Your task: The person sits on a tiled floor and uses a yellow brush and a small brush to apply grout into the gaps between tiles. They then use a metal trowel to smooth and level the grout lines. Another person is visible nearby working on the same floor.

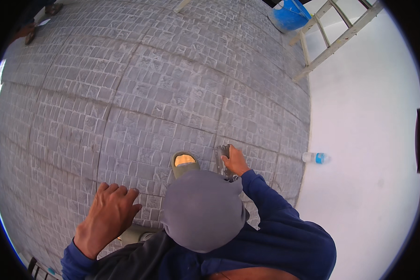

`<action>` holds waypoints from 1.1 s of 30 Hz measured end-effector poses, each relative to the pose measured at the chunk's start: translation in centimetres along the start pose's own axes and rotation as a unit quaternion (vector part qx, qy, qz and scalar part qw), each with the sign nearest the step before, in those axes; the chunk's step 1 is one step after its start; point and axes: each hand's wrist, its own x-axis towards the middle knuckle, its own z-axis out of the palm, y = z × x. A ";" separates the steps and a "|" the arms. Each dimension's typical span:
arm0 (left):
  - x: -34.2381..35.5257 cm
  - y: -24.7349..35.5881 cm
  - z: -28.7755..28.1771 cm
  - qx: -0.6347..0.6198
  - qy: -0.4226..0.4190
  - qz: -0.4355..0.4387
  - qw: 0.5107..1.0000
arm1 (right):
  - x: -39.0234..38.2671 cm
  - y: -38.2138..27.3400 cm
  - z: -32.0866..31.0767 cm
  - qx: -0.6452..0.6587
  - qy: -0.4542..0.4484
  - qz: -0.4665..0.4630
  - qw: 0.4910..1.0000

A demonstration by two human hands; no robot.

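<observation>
trowel [223,161] handle hidden under right hand [235,162], bucket [289,13] cut off

A small clear plastic bottle [315,157] lies on its side on the white floor [368,140], just beside the edge of the grey paving. A blue label band wraps it near one end. No signs or screens show.

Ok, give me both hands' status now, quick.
Left hand: open, fingers spread, holding nothing, over the grey paving.
Right hand: closed on a flat grey trowel-like tool, pressed to the paving.
</observation>
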 end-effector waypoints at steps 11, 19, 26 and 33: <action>0.4 -0.3 0.5 0.001 -0.020 -0.009 1.000 | 2.5 -7.0 -5.7 0.052 0.015 -0.087 0.995; 2.9 -1.2 2.1 -0.119 0.113 -0.068 0.984 | 5.3 -21.4 0.1 0.223 -0.189 -0.201 0.935; 4.0 -2.4 3.5 -0.176 0.151 -0.120 0.965 | 3.1 -27.6 3.7 0.391 -0.313 -0.260 0.825; 5.2 -3.9 4.8 -0.119 0.214 -0.129 0.961 | 2.5 -29.2 4.3 0.412 -0.249 -0.280 0.831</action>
